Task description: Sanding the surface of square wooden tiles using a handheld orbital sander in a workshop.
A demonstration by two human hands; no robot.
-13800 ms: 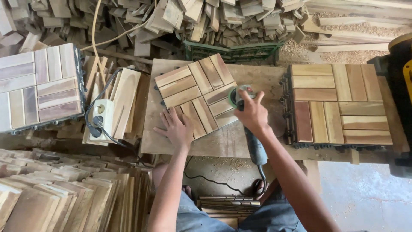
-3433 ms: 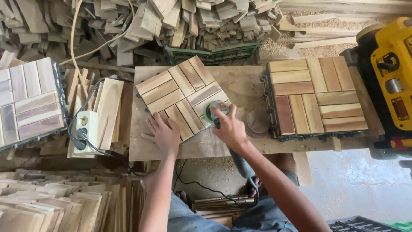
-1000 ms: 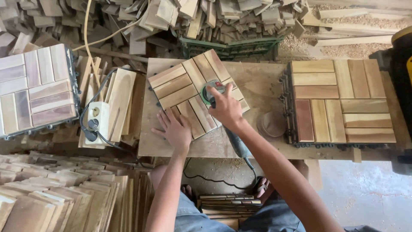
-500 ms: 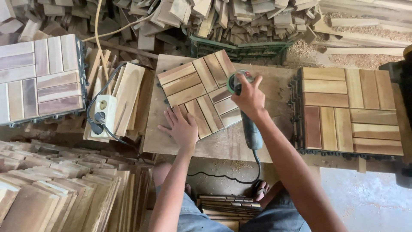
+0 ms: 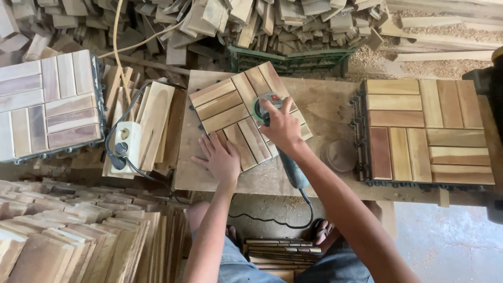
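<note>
A square wooden deck tile (image 5: pixel 230 102) made of slats lies turned at an angle on the workbench (image 5: pixel 325 105). My left hand (image 5: pixel 219 157) presses flat on the tile's near corner, fingers spread. My right hand (image 5: pixel 281 126) grips the head of a green and grey electric sander (image 5: pixel 266 102), which rests on the tile's right half. The sander's grey handle (image 5: pixel 293 170) and black cord run back toward me under my forearm.
A stack of finished tiles (image 5: pixel 427 131) sits at the bench's right, another tile (image 5: pixel 47 105) at the left. A white power strip (image 5: pixel 124 144) lies on planks. Loose wood offcuts (image 5: pixel 251 21) pile behind, and stacked slats (image 5: pixel 78 241) fill the lower left. A round disc (image 5: pixel 338 154) lies beside the stack.
The sander has slid over the tile, from its right edge back toward the middle. My left hand has stayed on the near corner. The view has shifted slightly.
</note>
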